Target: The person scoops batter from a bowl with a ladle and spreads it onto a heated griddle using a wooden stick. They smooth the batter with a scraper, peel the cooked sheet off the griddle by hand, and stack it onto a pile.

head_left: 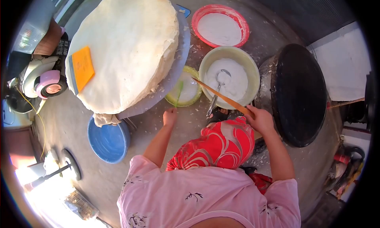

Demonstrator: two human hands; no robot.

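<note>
Hidden and unclear
Left hand pinches a green strip too thin to identify; the tray half-covers the small bowl.

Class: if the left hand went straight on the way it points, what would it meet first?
Probably the small yellow-green bowl, just beyond the left hand and its green stick. The big round tray lies close beside that line, and height is unclear.
</note>
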